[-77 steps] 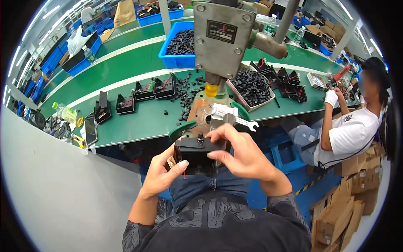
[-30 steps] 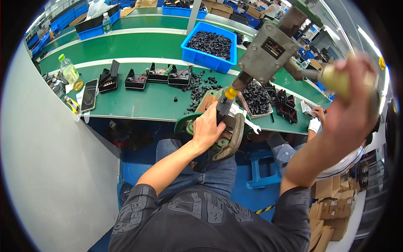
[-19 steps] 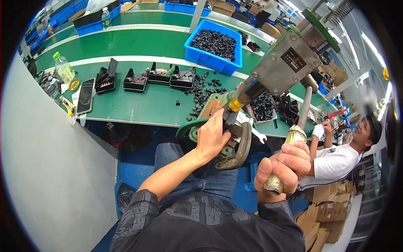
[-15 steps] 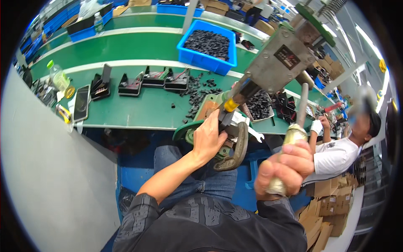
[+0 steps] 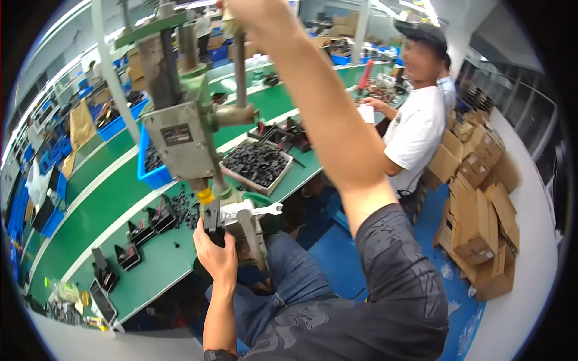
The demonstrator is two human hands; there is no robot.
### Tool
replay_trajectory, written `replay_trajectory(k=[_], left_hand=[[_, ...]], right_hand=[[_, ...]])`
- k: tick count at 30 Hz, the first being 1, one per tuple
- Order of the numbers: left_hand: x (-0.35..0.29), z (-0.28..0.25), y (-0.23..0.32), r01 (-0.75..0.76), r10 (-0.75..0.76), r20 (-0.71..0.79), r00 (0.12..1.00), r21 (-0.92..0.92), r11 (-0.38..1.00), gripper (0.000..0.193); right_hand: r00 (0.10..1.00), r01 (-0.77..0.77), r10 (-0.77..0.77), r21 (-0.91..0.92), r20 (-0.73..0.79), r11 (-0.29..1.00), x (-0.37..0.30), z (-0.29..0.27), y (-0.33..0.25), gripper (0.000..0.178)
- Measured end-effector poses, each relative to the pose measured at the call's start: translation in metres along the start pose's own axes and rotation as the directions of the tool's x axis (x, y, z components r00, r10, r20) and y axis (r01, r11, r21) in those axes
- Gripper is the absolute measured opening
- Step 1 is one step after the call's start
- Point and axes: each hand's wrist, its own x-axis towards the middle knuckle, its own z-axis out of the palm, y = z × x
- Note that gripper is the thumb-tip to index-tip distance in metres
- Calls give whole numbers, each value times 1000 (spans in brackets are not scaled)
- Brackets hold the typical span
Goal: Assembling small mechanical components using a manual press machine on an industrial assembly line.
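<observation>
Under the yellow tip (image 5: 205,196) of a metal hand press (image 5: 179,141), my left hand (image 5: 218,256) grips a small black plastic piece (image 5: 212,218) between thumb and fingers. The piece sits upright against the press base. My right arm reaches far up, and my right hand (image 5: 256,15) is closed round the wrapped grip of the press lever (image 5: 240,72); the upper frame edge cuts this hand off and it is blurred. A metal C-shaped clamp (image 5: 253,237) and an open-ended wrench (image 5: 268,209) are on the base beside my left hand.
A shallow tray (image 5: 256,165) of small black parts stands right of the press; a blue bin (image 5: 155,171) is behind. Open black boxes (image 5: 139,233), a phone (image 5: 103,301) and a bottle (image 5: 63,290) lie left. A co-worker (image 5: 415,129) stands right, near cardboard boxes (image 5: 475,222).
My right hand has swung the lever from low at the right to high up. The view has turned to the right. My left hand still holds the black piece at the press.
</observation>
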Motion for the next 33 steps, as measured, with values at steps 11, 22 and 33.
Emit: replay_trajectory(k=[11,22,33], left_hand=[[202,-118,-154,397,-515,9,857,-651,648,52],[121,-46,-158,-298,226,201,953,481,825,16],[104,-101,-74,-638,618,161,770,228,736,20]], right_hand=[[948,75,-148,-254,-283,964,-154,-2,71,42],[854,-464,402,-136,-331,875,-305,-42,109,35],[877,-447,452,-69,161,892,-318,17,49,35]])
